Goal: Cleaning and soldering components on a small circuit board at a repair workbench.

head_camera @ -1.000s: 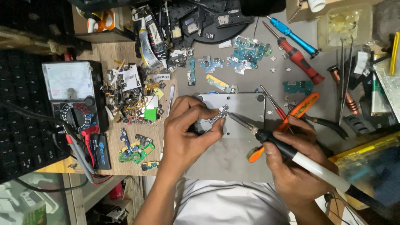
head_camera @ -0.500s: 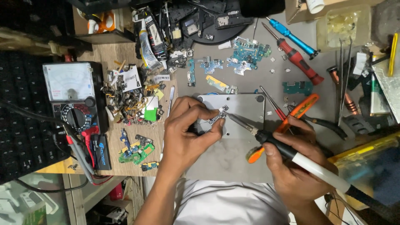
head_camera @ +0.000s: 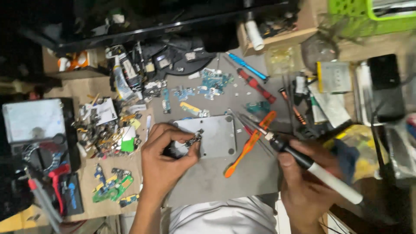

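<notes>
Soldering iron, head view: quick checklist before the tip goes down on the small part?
1. Small part pinched in the left hand over the grey metal plate: ok.
2. Soldering iron gripped in the right hand: ok.
3. Iron tip apart from the part, off to its right: ok.
4. Orange tool lies under the iron's path beside the plate: not ok.
5. Tip clean and hot: cannot tell, picture blurred.
6. Left fingertips sit right at the part, close to where the tip would land: not ok.
</notes>
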